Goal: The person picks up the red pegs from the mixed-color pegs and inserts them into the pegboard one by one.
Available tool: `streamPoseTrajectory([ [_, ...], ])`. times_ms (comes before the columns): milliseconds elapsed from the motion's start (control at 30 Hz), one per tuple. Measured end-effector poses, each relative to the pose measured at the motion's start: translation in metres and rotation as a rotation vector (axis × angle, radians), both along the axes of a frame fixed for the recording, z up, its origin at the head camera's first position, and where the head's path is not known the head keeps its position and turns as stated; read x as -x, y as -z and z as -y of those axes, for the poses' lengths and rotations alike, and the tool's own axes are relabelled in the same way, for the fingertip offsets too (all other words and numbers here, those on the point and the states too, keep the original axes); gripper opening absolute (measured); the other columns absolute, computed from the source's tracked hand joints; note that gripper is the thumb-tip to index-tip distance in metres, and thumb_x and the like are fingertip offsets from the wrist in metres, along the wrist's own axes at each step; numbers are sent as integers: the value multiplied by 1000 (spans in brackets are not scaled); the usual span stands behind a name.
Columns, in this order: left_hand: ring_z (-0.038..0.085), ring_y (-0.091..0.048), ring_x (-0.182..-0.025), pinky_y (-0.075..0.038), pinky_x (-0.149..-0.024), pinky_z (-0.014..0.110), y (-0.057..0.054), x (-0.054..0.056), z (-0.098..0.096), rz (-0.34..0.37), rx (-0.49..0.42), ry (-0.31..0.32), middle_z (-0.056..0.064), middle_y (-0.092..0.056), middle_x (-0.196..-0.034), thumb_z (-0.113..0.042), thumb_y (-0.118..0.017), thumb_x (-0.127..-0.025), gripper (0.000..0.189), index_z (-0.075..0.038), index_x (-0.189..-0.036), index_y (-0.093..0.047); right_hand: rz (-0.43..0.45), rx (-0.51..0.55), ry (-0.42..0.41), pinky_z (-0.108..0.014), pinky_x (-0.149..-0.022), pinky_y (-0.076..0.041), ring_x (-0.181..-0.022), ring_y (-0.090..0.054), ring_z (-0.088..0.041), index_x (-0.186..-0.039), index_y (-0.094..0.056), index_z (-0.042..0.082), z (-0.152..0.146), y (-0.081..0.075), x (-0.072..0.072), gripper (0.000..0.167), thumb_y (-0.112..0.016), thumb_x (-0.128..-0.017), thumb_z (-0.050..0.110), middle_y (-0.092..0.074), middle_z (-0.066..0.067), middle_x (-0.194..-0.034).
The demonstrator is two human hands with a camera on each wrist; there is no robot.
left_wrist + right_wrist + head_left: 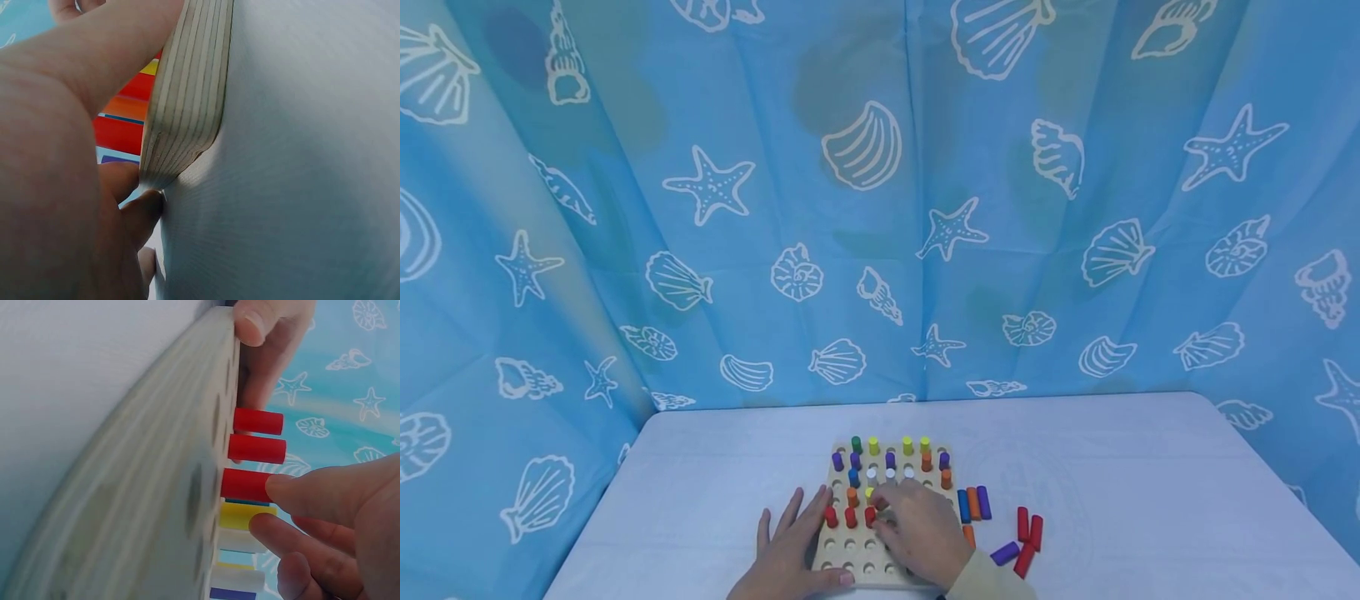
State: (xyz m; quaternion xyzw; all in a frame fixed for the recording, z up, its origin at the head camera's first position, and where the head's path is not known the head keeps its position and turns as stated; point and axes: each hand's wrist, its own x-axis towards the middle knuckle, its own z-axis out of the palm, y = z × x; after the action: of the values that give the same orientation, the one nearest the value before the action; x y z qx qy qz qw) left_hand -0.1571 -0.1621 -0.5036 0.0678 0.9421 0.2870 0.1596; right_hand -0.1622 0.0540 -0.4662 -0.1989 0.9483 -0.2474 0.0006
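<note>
A light wooden pegboard (pixel 850 568) carries upright coloured pegs in several rows. My left hand (pixel 790 546) lies spread along its left edge, fingers straight, thumb on the front edge. Plywood layers show on the board's side (pixel 187 94) in the left wrist view. My right hand (pixel 921 529) reaches over the board, thumb and index finger around a red peg (pixel 245 484) standing in a hole. The thumb tip touches this peg's top end; the index fingertip overlaps a yellow peg (pixel 240 515). Two more red pegs (pixel 257 449) stand beside it in the same row.
Right of the board lie loose pegs: blue (pixel 964 506), orange (pixel 973 503) and purple (pixel 984 502) side by side, several red ones (pixel 1036 533), and another purple peg (pixel 1004 553). A white-covered table (pixel 1150 500) meets a blue seashell curtain (pixel 880 250) behind.
</note>
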Motion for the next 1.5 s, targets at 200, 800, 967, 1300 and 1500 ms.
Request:
streamPoseTrajectory([
  [200,45,-7,-151,12,-111,75,-1,0,0,-3,2,-1,13,-34,-161,-73,-78,-66,120,-13,-159,-30,42,34,27,-45,-86,-59,-93,-68,-14,-108,-72,18,-7,-6,-3,19,-75,-92,27,-71,7,-99],
  [800,47,-9,-151,12,-110,75,0,0,2,-14,-22,-3,14,-34,-161,-71,-80,-65,121,-13,-159,-31,32,88,82,-30,-70,-57,-74,-59,-3,-111,-72,17,-34,-19,-13,25,-79,-88,25,-71,8,-96],
  [967,46,-8,-151,12,-110,75,1,1,1,-5,-27,-6,13,-34,-161,-70,-81,-65,121,-13,-159,-31,7,85,112,-24,-63,-50,-70,-53,-3,-115,-71,16,-44,-17,-14,30,-79,-88,24,-69,10,-94],
  [1300,46,-7,-151,13,-110,74,1,2,2,0,-29,-15,14,-34,-161,-68,-82,-64,121,-13,-159,-31,-67,82,157,-21,-55,-42,-64,-45,-4,-109,-70,16,-67,-19,-17,26,-81,-86,21,-67,12,-87],
  [1500,46,-8,-151,13,-110,75,1,2,2,-1,-26,-18,14,-34,-161,-68,-82,-64,121,-12,-159,-31,-75,50,225,-20,-58,-45,-64,-45,-4,-113,-70,17,-76,-18,-18,31,-82,-85,21,-64,15,-84],
])
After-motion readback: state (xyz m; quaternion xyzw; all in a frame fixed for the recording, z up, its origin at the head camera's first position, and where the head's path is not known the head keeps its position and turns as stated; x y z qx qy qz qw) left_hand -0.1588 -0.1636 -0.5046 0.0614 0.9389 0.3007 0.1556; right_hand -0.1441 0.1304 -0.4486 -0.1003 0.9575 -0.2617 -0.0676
